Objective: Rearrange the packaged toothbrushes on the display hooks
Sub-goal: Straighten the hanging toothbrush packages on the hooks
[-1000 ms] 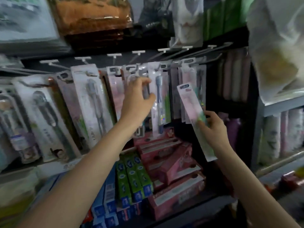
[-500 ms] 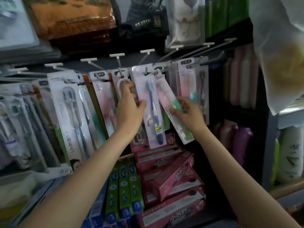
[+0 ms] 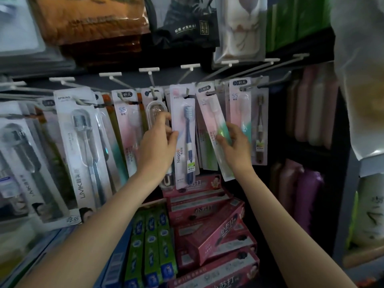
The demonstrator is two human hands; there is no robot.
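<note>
Packaged toothbrushes hang in a row from white display hooks (image 3: pixel 151 80). My left hand (image 3: pixel 159 144) pinches the left edge of a white pack with a dark blue toothbrush (image 3: pixel 185 140), marked Niepot, which hangs on a hook. My right hand (image 3: pixel 235 144) grips a pink-and-green toothbrush pack (image 3: pixel 212 119) that tilts to the lower right, its top at a hook; whether it sits on the hook is unclear. A clear-capped pack (image 3: pixel 155 109) hangs behind my left fingers.
Larger grey LMK toothbrush packs (image 3: pixel 83 146) fill the hooks to the left. Red toothpaste boxes (image 3: pixel 212 231) and green ones (image 3: pixel 151 246) are stacked below. Folded goods (image 3: pixel 89 19) lie on the shelf above. Pink and purple rolls (image 3: pixel 305 183) stand to the right.
My right hand carried the pink-and-green pack from out at the right up to the hooks beside the blue toothbrush pack. My left hand slid down from the pack tops to the blue pack's edge.
</note>
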